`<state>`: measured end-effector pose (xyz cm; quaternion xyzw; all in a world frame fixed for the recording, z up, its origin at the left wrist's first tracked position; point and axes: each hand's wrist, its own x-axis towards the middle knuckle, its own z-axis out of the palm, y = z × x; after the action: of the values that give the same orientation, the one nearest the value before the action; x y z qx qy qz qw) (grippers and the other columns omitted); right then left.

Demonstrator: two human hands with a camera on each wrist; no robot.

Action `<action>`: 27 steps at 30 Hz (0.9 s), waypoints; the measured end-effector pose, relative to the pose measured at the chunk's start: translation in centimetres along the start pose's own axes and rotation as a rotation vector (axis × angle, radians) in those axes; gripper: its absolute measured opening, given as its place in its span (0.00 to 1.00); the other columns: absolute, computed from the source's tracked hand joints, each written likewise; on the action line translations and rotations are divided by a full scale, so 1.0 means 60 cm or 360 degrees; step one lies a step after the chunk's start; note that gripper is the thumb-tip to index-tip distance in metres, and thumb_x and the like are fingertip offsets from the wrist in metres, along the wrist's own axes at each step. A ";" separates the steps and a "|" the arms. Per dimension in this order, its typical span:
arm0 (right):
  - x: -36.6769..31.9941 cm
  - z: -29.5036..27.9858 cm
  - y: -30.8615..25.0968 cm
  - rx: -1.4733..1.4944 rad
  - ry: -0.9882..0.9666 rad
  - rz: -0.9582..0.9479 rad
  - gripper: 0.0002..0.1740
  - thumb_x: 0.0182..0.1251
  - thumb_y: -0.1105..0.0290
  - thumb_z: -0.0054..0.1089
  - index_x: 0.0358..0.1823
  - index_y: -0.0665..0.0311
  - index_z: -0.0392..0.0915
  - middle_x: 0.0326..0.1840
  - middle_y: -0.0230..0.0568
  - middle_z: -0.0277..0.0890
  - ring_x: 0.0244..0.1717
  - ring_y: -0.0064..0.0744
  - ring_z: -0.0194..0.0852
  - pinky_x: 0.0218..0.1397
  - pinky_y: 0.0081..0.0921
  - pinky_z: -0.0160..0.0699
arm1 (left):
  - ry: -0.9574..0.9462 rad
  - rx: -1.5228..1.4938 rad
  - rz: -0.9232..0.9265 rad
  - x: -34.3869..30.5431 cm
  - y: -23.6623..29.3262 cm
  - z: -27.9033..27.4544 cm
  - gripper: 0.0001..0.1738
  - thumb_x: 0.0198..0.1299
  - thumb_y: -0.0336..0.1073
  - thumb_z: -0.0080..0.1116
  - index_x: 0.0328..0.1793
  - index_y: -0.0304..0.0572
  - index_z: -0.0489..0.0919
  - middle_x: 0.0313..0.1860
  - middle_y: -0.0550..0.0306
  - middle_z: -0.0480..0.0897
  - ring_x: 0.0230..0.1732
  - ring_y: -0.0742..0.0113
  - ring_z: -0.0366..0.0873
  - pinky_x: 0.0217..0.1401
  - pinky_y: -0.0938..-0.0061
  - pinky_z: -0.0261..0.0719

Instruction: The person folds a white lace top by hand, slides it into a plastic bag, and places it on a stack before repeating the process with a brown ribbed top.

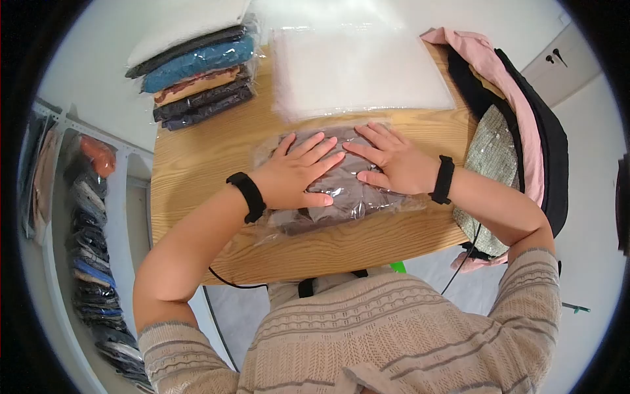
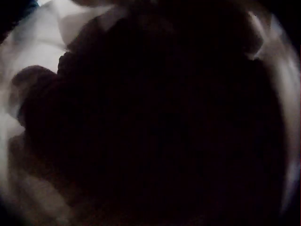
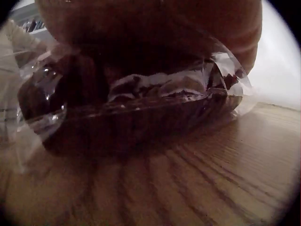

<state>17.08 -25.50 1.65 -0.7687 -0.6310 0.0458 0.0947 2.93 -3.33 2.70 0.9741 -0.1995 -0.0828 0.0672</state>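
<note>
A dark mauve folded garment in a clear plastic bag (image 1: 341,213) lies flat on the wooden table. Both hands rest on top of it with fingers spread, the left hand (image 1: 295,173) on its left part and the right hand (image 1: 401,162) on its right part. Seen from the right wrist, the bagged garment (image 3: 131,122) lies under the right hand (image 3: 155,23), and the plastic stands out past its edges. The left wrist view is almost wholly dark, with pale plastic at its rim.
Bagged folded clothes (image 1: 197,72) are stacked at the table's back left. Clear plastic bags (image 1: 361,72) lie at the back. Pink (image 1: 525,131), black and sequined garments hang over the right edge. A shelf (image 1: 59,249) of packed clothes stands left. A cable (image 1: 236,285) passes below the front edge.
</note>
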 end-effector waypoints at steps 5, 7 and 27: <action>0.004 0.002 0.005 0.0122 -0.0027 0.0016 0.32 0.65 0.47 0.49 0.69 0.48 0.58 0.72 0.53 0.49 0.73 0.55 0.41 0.72 0.50 0.44 | -0.0053 -0.0109 -0.0014 0.005 -0.007 0.000 0.46 0.55 0.65 0.50 0.75 0.51 0.51 0.76 0.50 0.46 0.77 0.54 0.38 0.72 0.42 0.35; 0.005 0.001 0.006 0.0154 -0.0047 0.0016 0.33 0.65 0.50 0.51 0.69 0.49 0.58 0.72 0.53 0.49 0.73 0.56 0.40 0.72 0.48 0.43 | -0.0101 -0.0138 -0.0014 0.007 -0.010 -0.001 0.47 0.55 0.63 0.52 0.76 0.52 0.48 0.76 0.49 0.44 0.77 0.51 0.36 0.72 0.40 0.34; 0.009 0.003 0.008 0.0125 -0.0022 0.0013 0.32 0.65 0.47 0.50 0.68 0.46 0.60 0.71 0.52 0.51 0.73 0.53 0.42 0.72 0.47 0.44 | -0.0048 -0.0197 -0.0006 0.007 -0.015 0.006 0.46 0.56 0.63 0.51 0.75 0.51 0.50 0.76 0.50 0.44 0.77 0.52 0.36 0.72 0.42 0.33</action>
<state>17.63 -25.06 1.37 -0.7667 -0.6261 0.0763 0.1202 3.56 -2.73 2.16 0.9671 -0.1930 -0.1098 0.1243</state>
